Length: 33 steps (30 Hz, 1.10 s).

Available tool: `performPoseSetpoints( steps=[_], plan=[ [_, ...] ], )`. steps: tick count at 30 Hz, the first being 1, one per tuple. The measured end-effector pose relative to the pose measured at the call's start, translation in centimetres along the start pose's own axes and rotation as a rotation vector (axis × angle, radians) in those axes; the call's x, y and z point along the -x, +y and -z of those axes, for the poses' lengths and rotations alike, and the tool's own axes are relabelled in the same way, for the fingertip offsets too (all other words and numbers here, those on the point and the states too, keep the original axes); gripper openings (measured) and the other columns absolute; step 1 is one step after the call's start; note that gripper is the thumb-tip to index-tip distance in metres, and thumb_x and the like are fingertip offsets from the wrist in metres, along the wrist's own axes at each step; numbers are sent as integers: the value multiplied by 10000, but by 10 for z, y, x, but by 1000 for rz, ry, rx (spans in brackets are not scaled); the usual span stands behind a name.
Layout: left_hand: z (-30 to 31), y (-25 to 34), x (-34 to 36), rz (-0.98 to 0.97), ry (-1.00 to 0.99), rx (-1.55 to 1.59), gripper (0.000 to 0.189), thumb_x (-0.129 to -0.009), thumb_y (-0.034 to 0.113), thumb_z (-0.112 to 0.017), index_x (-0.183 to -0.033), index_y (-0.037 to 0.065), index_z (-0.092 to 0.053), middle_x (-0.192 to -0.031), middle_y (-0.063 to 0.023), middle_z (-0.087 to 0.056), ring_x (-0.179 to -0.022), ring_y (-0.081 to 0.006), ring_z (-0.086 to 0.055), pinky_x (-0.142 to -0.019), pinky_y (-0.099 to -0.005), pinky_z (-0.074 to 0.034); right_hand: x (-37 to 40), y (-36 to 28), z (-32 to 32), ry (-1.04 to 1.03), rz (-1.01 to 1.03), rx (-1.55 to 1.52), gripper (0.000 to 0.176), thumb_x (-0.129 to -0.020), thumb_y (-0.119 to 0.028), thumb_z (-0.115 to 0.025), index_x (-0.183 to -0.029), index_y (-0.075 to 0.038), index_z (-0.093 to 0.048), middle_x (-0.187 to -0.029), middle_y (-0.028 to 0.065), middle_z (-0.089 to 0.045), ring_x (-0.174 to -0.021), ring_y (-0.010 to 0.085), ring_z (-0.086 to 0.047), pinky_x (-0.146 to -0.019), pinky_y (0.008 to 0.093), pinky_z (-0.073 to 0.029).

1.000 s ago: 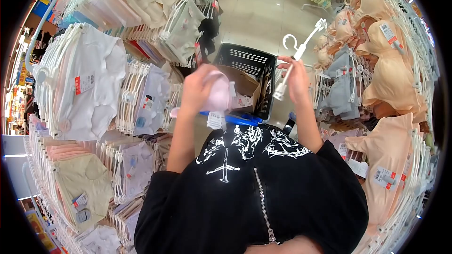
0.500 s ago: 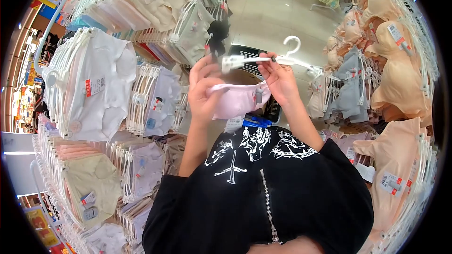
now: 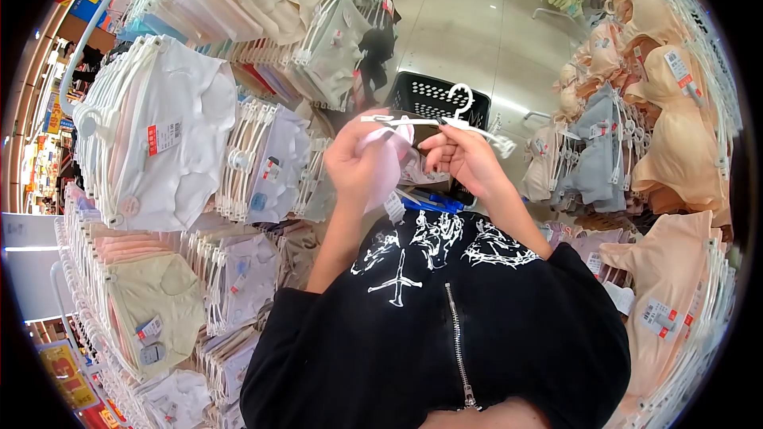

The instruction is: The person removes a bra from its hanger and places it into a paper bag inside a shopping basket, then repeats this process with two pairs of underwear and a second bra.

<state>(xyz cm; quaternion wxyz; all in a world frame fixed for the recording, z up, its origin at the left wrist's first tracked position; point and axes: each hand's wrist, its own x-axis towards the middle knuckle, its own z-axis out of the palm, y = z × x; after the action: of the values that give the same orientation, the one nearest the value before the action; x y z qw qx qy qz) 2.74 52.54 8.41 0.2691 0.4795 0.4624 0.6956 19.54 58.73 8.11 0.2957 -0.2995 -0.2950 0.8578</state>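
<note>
My left hand [image 3: 350,157] is closed on a pair of light pink panties [image 3: 385,168], bunched up and hanging below its fingers with a white tag underneath. My right hand [image 3: 473,165] pinches a white plastic clip hanger [image 3: 421,121] near its middle, hook pointing up and away from me. The hanger's left clip lies right at the top of the panties, beside my left fingertips. Its right clip sticks out past my right hand.
A black shopping basket [image 3: 415,92] stands on the floor beyond my hands, with something blue [image 3: 433,200] near me. Racks of hanging panties [image 3: 163,139] line the left side. Beige bras [image 3: 675,131] and a grey-blue bra [image 3: 598,139] hang on the right.
The panties, spread between both hands before, now hang from my left hand only. My right hand has come lower with the hanger, and the left clip has come closer to the panties.
</note>
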Motion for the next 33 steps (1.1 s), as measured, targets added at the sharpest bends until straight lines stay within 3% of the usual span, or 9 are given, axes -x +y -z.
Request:
performPoseSetpoints(
  steps=[4, 7, 9, 11, 12, 19, 23, 29, 33],
  plan=[
    [-2, 0, -3, -73, -71, -120, 133, -702, -110, -517, -799, -46, -582, -935, -162, -604, -839, -172, -566, -749, -247, -438, 22, -8, -26, -30, 358, 502, 273, -874, -150, -416, -889, 48, -602, -710, 98, -598, -698, 169, -555, -659, 244, -418],
    [-8, 4, 2, 8, -118, -27, 179, -674, -100, -534, -822, -26, -602, -918, -127, -617, -836, -168, -582, -751, -244, -444, 10, -14, -33, 51, 948, 983, 194, -840, -99, -468, -926, 9, -604, -830, 76, -587, -778, 152, -534, -678, 238, -409],
    [-11, 8, 5, 36, -101, -20, 160, -683, -96, -544, -820, -34, -598, -885, -114, -616, -813, -153, -575, -726, -237, -445, 2, -16, -34, -21, 867, 1027, 217, -841, -128, -493, -1027, -51, -572, -967, 63, -545, -863, 136, -508, -712, 240, -412],
    [-10, 7, 6, 63, -94, -9, 105, -714, -84, -557, -813, -56, -580, -864, -94, -602, -780, -118, -552, -679, -220, -444, 3, -13, -42, -114, 434, 765, 251, -877, -147, -447, -1094, -47, -524, -991, 44, -540, -903, 110, -493, -745, 228, -405],
    [-8, 7, 5, 49, -108, -11, 104, -715, -82, -566, -816, -58, -578, -859, -87, -598, -775, -115, -550, -677, -218, -443, -5, -5, -41, -146, 582, 740, 259, -860, -143, -449, -1078, -14, -504, -985, 83, -567, -939, 161, -521, -825, 277, -387],
    [-6, 6, 5, -2, -104, -15, 100, -707, -74, -604, -800, -67, -570, -934, -117, -572, -828, -138, -552, -721, -239, -448, -10, 6, -35, -157, 536, 580, 286, -865, -104, -426, -1139, -32, -463, -1079, 72, -520, -954, 133, -504, -835, 250, -382],
    [-3, 8, 4, 4, -127, -30, 72, -729, -67, -586, -798, -71, -565, -993, -149, -551, -879, -162, -551, -752, -265, -455, -10, 5, -36, -137, 537, 523, 263, -869, -130, -445, -1109, -37, -496, -1039, 59, -543, -932, 107, -503, -808, 234, -397],
    [-6, 14, 10, 251, -92, 155, 140, -771, -48, -526, -909, -38, -549, -926, -94, -592, -866, -149, -547, -785, -253, -418, -11, 7, -29, -63, 621, 627, 248, -893, -194, -460, -1051, -6, -497, -940, 19, -544, -847, 75, -495, -751, 204, -403],
    [-6, 15, 10, 250, -76, 164, 140, -803, -31, -483, -937, -34, -528, -913, -80, -588, -844, -125, -540, -774, -241, -416, -10, 4, -27, -93, 626, 536, 216, -891, -184, -461, -1029, -19, -479, -899, 28, -541, -766, 60, -471, -682, 188, -390]
  ],
)
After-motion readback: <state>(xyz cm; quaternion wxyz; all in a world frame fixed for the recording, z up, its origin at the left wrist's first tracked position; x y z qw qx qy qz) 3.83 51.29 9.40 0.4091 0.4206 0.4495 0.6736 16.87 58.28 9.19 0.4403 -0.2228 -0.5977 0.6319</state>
